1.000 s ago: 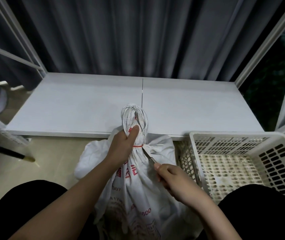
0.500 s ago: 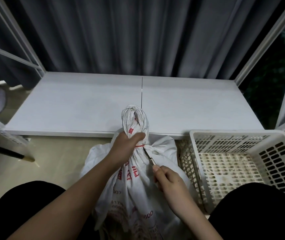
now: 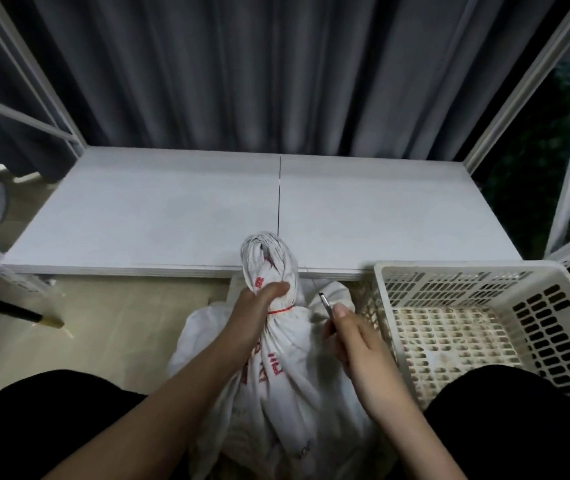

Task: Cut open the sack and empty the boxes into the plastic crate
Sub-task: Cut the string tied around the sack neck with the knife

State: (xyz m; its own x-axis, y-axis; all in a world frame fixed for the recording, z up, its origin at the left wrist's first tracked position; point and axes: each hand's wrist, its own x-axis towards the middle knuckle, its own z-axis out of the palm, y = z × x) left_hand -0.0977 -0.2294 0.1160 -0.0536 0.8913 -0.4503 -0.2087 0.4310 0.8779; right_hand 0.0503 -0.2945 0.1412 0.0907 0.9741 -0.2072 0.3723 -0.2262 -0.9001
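Note:
A white woven sack [image 3: 287, 386] with red print stands on the floor between my knees. Its gathered neck sticks up above a red tie [image 3: 280, 309] wound around it. My left hand [image 3: 255, 313] grips the neck, thumb across the bunched cloth just above the tie. My right hand [image 3: 349, 336] holds a small cutter [image 3: 325, 302], its metal blade pointing up and a little to the right of the tie, apart from it. A white perforated plastic crate [image 3: 553, 327] stands on the floor to the right of the sack. No boxes are visible; the sack hides its contents.
A low white board platform [image 3: 172, 216] lies just beyond the sack, with a grey curtain [image 3: 242, 71] behind it. White metal frame bars rise at both sides. A dark stick with a pale tip [image 3: 34, 317] lies on the floor at the left.
The cutter blade was against the red tie at the sack's neck; my right hand has since drawn it out to the right, clear of the tie. My left hand keeps its grip.

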